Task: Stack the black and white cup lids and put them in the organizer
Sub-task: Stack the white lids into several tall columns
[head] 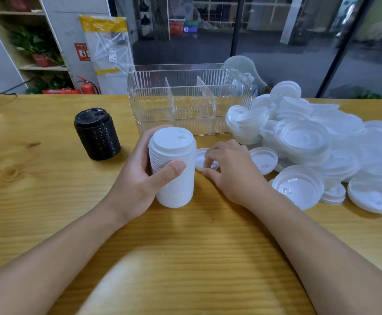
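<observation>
Wood-grain tabletop point(49, 201) fills the lower frame, with glass doors and a shelf of plants behind. At centre the left hand point(137, 176) wraps fingers and thumb round a tall white lid stack point(174, 169) standing on the table. Just right of it, the right hand point(228, 169) pinches a single white lid point(201, 158) by its rim, thumb beneath and fingertips curled on top.

These lids look like thin moulded plastic: very light, a little springy, smooth enough to slip. I would judge the rim the sound place to take a single one, and the column best held round its middle, since a tall nested stack could lean or shed its top lids if squeezed unevenly.

White lids are round, with a raised disc and a small sip flap. A loose heap of them point(317, 142) spreads over the right of the frame. Left of centre stands a finished black lid stack point(97, 135), ribbed down its side. Behind, at upper centre, the clear ribbed organizer point(153, 96) shows dividers, with some pale lids seemingly in its right end.
</observation>
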Motion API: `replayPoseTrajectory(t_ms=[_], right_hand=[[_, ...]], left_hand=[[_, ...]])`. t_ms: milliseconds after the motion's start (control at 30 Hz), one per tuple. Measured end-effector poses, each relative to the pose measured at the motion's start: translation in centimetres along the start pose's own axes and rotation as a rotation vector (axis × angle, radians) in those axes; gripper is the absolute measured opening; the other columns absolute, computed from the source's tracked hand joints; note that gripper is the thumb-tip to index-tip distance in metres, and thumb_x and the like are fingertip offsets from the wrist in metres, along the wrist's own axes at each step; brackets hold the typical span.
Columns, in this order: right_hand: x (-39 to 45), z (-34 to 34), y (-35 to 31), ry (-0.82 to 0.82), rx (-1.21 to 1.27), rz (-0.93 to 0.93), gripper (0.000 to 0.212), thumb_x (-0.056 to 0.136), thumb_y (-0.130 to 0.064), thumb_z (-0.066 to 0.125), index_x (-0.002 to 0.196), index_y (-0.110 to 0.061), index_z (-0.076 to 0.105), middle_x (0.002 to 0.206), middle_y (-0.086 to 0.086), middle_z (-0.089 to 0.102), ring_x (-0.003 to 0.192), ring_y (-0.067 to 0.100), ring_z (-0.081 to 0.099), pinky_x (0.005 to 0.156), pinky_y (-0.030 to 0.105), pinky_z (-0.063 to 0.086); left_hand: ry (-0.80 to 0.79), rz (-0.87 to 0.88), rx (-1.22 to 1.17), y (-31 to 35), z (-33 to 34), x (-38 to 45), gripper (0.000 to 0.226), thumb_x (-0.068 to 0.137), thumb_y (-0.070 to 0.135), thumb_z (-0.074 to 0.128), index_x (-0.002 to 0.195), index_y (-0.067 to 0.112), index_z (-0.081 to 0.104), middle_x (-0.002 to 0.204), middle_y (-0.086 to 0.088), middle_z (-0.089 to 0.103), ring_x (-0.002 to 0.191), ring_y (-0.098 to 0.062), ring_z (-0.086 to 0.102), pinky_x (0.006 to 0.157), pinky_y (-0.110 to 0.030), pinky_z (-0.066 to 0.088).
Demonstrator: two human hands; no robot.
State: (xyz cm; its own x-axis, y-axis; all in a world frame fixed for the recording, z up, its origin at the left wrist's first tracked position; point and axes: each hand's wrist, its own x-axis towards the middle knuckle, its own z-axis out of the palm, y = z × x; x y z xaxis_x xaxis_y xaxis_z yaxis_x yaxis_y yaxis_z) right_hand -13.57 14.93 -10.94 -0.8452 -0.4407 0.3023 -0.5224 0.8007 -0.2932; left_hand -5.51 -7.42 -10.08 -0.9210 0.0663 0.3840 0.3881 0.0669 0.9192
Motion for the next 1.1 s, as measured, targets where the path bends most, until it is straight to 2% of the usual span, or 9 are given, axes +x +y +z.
replayPoseTrajectory(t_ms=[133,267,333,467,533,600,867,1000,1100], right_hand=[[-0.4,-1.1,0.0,0.088,0.441,0.134,0.011,0.102,-0.034,0.073,0.094,-0.027,0.070,0.091,-0.011,0.072,0.083,0.006,0.062,0.076,0.028,0.049],[-0.1,-1.4,0.2,0.146,0.818,0.311,0.011,0.103,-0.019,0.074,0.112,-0.021,0.069,0.099,0.002,0.078,0.084,0.020,0.076,0.084,0.048,0.065],[-0.1,-1.3,0.2,0.106,0.891,0.386,0.018,0.104,-0.015,0.071,0.120,-0.021,0.066,0.108,0.005,0.076,0.075,0.019,0.076,0.082,0.047,0.066],[-0.5,-1.6,0.4,0.049,0.542,0.356,0.004,0.104,-0.027,0.069,0.107,-0.028,0.072,0.103,-0.012,0.075,0.069,0.010,0.076,0.072,0.030,0.061],[-0.6,-1.8,0.5,0.072,0.367,0.328,0.006,0.101,-0.037,0.071,0.099,-0.031,0.072,0.093,-0.015,0.075,0.076,0.007,0.072,0.071,0.030,0.056],[-0.7,-1.9,0.3,0.085,0.232,0.304,0.016,0.099,-0.048,0.072,0.102,-0.033,0.072,0.098,-0.019,0.072,0.084,0.004,0.068,0.076,0.033,0.056],[-1.0,-0.8,-0.4,-0.043,0.238,0.178,0.078,0.083,-0.065,0.082,0.149,-0.032,0.057,0.132,-0.018,0.064,0.117,0.009,0.058,0.098,0.039,0.054],[-0.9,-0.3,-0.3,-0.051,0.247,0.182,0.079,0.083,-0.062,0.084,0.150,-0.030,0.056,0.127,-0.018,0.066,0.119,0.012,0.061,0.100,0.042,0.055],[-0.8,-0.9,-0.3,0.027,0.291,0.201,0.072,0.085,-0.054,0.085,0.147,-0.030,0.059,0.126,-0.018,0.069,0.119,0.007,0.063,0.101,0.034,0.055]], left_hand=[[0.014,-0.004,-0.021,0.0,0.1,0.0,0.072,0.090,0.037,0.079,0.153,0.018,0.049,0.140,0.003,0.068,0.130,-0.017,0.066,0.101,-0.028,0.055],[0.009,-0.009,-0.032,0.0,0.1,0.0,0.074,0.089,0.038,0.079,0.153,0.018,0.049,0.140,0.003,0.069,0.129,-0.017,0.067,0.100,-0.027,0.055],[0.015,-0.009,-0.033,0.0,0.0,0.0,0.074,0.089,0.039,0.079,0.153,0.019,0.049,0.140,0.003,0.069,0.129,-0.017,0.067,0.099,-0.027,0.056],[0.021,-0.006,-0.025,0.0,-0.3,0.0,0.073,0.089,0.039,0.079,0.152,0.020,0.050,0.140,0.004,0.069,0.131,-0.019,0.067,0.100,-0.030,0.057],[0.025,-0.005,-0.024,0.0,-0.3,0.0,0.072,0.089,0.039,0.079,0.152,0.020,0.050,0.139,0.005,0.070,0.130,-0.018,0.067,0.100,-0.029,0.056],[0.025,-0.008,-0.025,0.0,-0.4,0.0,0.072,0.090,0.038,0.079,0.152,0.019,0.050,0.140,0.004,0.069,0.130,-0.019,0.067,0.100,-0.030,0.057],[0.018,-0.002,-0.010,-0.2,-0.4,-0.1,0.074,0.090,0.038,0.078,0.155,0.021,0.048,0.143,0.003,0.066,0.133,-0.021,0.065,0.103,-0.033,0.056],[0.030,-0.025,-0.027,-0.1,-0.4,-0.1,0.080,0.089,0.047,0.078,0.158,0.023,0.045,0.148,0.001,0.064,0.137,-0.022,0.063,0.105,-0.034,0.056],[0.036,-0.050,-0.042,0.0,-0.1,-0.2,0.079,0.091,0.060,0.079,0.153,0.021,0.050,0.142,0.000,0.067,0.132,-0.022,0.065,0.103,-0.038,0.054]])
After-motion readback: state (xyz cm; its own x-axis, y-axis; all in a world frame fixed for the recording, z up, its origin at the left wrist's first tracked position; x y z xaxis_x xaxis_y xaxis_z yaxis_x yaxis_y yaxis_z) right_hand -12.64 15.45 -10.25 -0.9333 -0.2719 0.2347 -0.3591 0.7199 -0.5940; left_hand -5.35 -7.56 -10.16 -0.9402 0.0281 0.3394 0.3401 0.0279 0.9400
